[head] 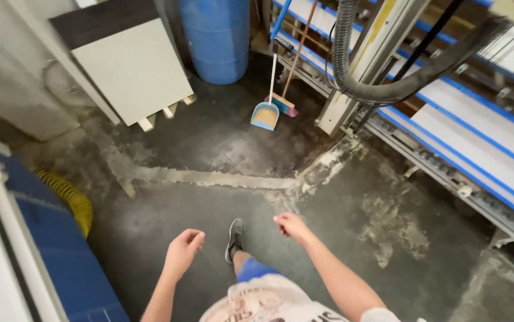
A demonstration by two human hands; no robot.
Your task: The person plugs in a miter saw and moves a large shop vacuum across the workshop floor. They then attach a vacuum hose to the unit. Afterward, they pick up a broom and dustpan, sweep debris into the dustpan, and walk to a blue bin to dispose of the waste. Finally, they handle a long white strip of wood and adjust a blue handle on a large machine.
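No packages, labels, signs or screens visible

I saw bare concrete floor (221, 149) open ahead of both hands. A blue machine housing (48, 250) and yellow hose (69, 200) closed off the left. A blue-striped rack (477, 143) walled the right. Leaning panels (132, 68), a blue barrel (216, 39), and a dustpan (266, 114) beside a broom (285, 104) blocked the far end.
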